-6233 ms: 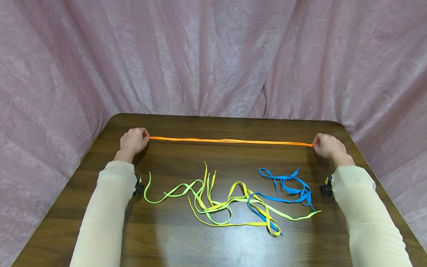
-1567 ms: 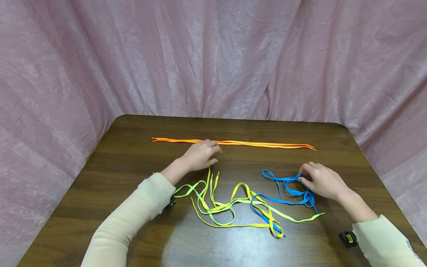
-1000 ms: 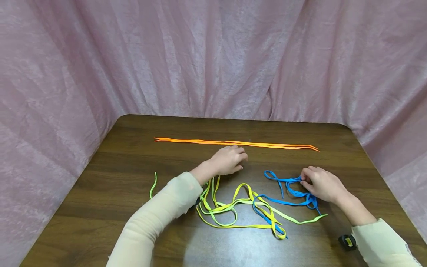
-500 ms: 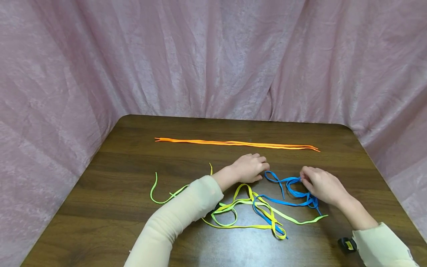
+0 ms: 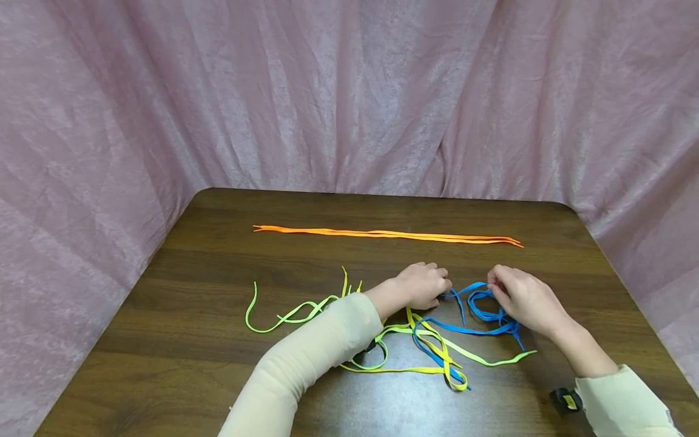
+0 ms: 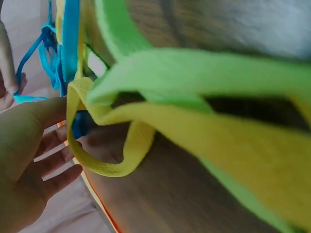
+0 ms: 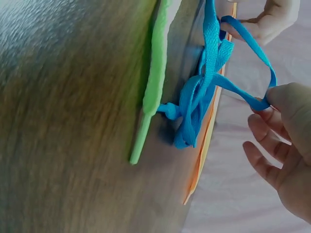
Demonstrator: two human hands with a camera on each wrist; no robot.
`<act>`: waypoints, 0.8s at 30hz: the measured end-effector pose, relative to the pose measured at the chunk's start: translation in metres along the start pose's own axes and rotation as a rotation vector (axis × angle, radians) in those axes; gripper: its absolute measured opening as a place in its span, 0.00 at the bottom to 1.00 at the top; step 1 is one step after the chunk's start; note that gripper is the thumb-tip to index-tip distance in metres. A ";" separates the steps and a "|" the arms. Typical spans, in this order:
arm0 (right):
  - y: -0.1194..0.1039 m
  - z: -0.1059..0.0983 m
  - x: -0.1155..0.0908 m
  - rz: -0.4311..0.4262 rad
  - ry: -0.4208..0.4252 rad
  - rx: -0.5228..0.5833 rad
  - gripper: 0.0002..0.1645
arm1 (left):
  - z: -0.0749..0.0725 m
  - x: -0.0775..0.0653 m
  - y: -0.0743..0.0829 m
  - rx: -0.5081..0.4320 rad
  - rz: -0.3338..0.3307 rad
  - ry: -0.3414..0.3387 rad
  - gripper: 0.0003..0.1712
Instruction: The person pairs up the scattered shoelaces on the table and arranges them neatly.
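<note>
Black wrist unit [image 5: 566,400], head view: yellow patch beside the right cuff, any lettering too small to read.
Left hand [image 5: 423,286]: further right than half a second ago, now covering the left loop of the blue lace [image 5: 480,333].
Right hand [image 5: 526,298]: slightly higher than then, at the blue lace's upper strand.
Orange laces [image 5: 327,232]: unmoved, lying along the table's [image 5: 164,364] far side, curtain [image 5: 349,97] just past the edge.
Yellow lace [image 5: 404,369], green lace [image 5: 488,365]: tangled, partly under the left forearm.
Left wrist view: fingers [image 6: 63,180] bent, near the yellow loop; grip unclear.
Right wrist view: thumb and forefinger pinch the blue lace above the table.
</note>
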State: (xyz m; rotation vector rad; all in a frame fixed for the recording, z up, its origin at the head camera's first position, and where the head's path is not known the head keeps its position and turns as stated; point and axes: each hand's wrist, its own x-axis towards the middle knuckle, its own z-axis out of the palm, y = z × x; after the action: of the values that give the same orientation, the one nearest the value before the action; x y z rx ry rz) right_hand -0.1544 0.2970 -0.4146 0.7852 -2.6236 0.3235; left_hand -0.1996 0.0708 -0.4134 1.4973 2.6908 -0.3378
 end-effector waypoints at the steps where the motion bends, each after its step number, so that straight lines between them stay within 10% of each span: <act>1: -0.001 -0.001 0.001 0.002 0.007 -0.001 0.14 | 0.001 -0.001 0.000 0.005 -0.001 -0.005 0.17; 11: 0.000 -0.005 -0.002 0.032 0.037 -0.006 0.13 | 0.002 -0.014 -0.005 0.021 0.052 0.074 0.08; 24: 0.003 -0.006 -0.005 -0.020 0.042 -0.033 0.11 | -0.006 -0.046 -0.012 0.144 0.097 0.356 0.12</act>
State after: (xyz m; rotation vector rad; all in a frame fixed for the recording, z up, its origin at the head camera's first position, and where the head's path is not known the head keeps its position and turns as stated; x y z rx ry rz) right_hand -0.1508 0.3034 -0.4116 0.7852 -2.5734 0.2876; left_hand -0.1848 0.0276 -0.3992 1.8840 2.8944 -0.2894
